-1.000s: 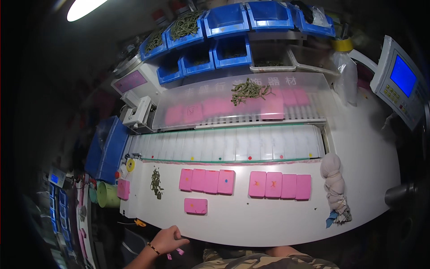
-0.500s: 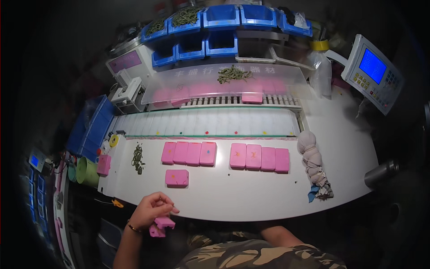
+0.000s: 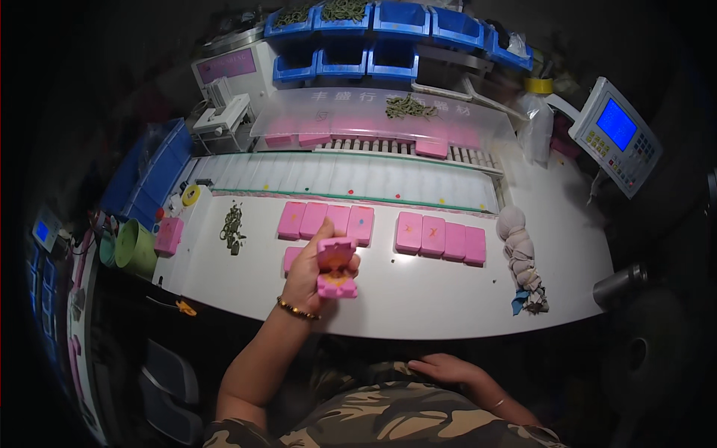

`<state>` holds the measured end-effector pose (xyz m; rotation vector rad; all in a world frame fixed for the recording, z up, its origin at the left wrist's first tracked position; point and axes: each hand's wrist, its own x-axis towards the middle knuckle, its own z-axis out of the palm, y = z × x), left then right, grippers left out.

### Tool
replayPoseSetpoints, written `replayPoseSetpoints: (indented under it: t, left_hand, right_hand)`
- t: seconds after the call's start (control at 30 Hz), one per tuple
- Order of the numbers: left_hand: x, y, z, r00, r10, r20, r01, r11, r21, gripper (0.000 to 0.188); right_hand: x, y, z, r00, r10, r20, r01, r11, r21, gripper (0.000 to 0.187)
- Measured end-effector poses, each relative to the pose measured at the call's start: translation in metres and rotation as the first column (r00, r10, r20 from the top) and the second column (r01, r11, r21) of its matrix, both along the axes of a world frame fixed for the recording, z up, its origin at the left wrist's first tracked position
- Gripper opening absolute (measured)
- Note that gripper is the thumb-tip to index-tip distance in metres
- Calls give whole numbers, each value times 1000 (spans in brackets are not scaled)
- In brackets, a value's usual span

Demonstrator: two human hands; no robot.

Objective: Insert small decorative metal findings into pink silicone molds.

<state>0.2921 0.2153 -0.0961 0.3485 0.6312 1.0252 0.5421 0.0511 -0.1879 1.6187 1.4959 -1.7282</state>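
Over the white surface (image 3: pixel 448 299), centre of the frame, our left hand (image 3: pixel 299 282) curls round a gaping pink block (image 3: pixel 336 257); our right hand (image 3: pixel 448 369), lower right of centre, lies loosely outstretched, nothing visible in it. We judge the block light, rubbery, grippy; we'd hold its outer sides, since forcing the gap might tear it.

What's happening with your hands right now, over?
Left hand gripping pink piece, orange inside. Right hand at lap. Left hand partly hides one pink block.
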Motion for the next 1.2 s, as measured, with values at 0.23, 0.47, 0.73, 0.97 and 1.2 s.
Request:
replayPoseSetpoints:
  t: [0.23, 0.47, 0.73, 0.97, 1.2]
  left_hand:
    - [23, 18, -22, 982, -99, 161, 117, 988, -104, 42]
    - [46, 4, -21, 979, -194, 62, 196, 980, -32, 43]
    - [37, -5, -14, 952, -245, 183, 209, 958, 195, 55]
    - [40, 16, -9, 956, -290, 44, 282, 950, 137, 68]
    - [59, 39, 2, 942, -333, -44, 336, 934, 124, 79]
  right_hand:
    - [-21, 11, 101, 642, -198, -741, 672, 611, 419, 20]
    - [-76, 79, 127, 954, 111, -278, 284, -52, 957, 41]
    - [-71, 105, 111, 963, 105, -248, 268, -279, 922, 33]
    - [-73, 105, 106, 999, 25, 39, -25, -418, 908, 31]
    - [-64, 99, 93, 997, 33, 71, -54, -372, 927, 34]
